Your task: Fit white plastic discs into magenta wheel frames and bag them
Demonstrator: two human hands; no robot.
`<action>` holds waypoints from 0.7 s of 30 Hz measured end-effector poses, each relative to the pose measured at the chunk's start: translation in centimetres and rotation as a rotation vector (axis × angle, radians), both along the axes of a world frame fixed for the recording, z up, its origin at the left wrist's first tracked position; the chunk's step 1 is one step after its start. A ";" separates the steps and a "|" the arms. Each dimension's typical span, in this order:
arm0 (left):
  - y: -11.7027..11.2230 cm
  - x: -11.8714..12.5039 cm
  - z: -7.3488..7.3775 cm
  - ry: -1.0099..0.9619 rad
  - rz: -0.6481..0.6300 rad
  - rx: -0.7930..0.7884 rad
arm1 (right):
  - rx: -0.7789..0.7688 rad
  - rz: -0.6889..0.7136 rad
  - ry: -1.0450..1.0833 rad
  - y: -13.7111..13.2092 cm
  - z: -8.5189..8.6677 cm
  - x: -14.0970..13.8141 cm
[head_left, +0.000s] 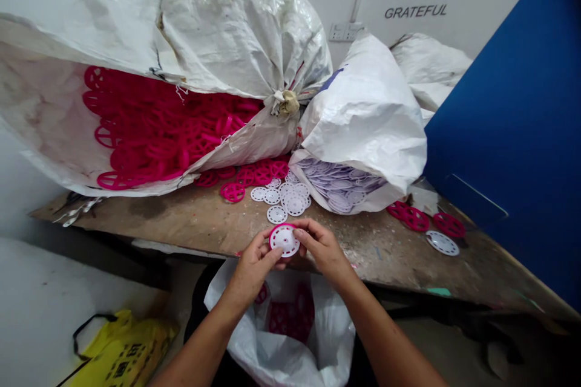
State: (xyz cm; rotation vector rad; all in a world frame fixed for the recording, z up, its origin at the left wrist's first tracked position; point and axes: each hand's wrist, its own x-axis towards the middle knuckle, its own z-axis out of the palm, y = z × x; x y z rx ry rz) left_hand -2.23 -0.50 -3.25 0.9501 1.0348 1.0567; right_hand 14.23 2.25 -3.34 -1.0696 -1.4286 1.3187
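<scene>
Between my two hands, just over the table's front edge, is a white slotted disc [285, 238] set against a pink ring whose rim shows around it. My left hand [255, 260] grips its left side, thumb on the white face. My right hand [321, 246] pinches the upper right edge with thumb and fingers. Loose white discs [295, 202] lie in a small pile behind my hands, beside several pink spoked wheels [233, 192]. Below my forearms, an open white sack [333, 320] holds pink pieces [291, 317].
A large white sack [240, 18] spills pink wheels [158, 127] at the left. Another sack [363, 115] opens onto white discs [342, 178]. More wheels [415, 217] and a disc [442, 243] lie right, near a blue panel [512, 133]. A yellow bag [131, 344] sits low left.
</scene>
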 end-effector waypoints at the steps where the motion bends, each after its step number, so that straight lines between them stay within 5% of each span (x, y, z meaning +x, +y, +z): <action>1: -0.1 -0.1 0.0 0.014 -0.009 -0.013 | -0.008 0.050 0.006 -0.2 0.1 0.1; 4: -0.3 0.0 -0.1 0.057 0.011 -0.005 | -0.023 0.146 0.023 -0.6 0.0 0.1; 11: -0.5 0.3 -0.8 0.047 0.052 0.006 | 0.041 0.090 -0.060 -0.9 -0.7 -0.5; 16: -1.7 -0.2 -1.6 0.060 0.013 -0.040 | 0.149 0.149 -0.303 -2.3 -0.4 -0.1; 21: -3.4 -1.4 -1.3 0.236 -0.245 -0.048 | 0.230 0.336 -0.455 -0.7 0.5 0.5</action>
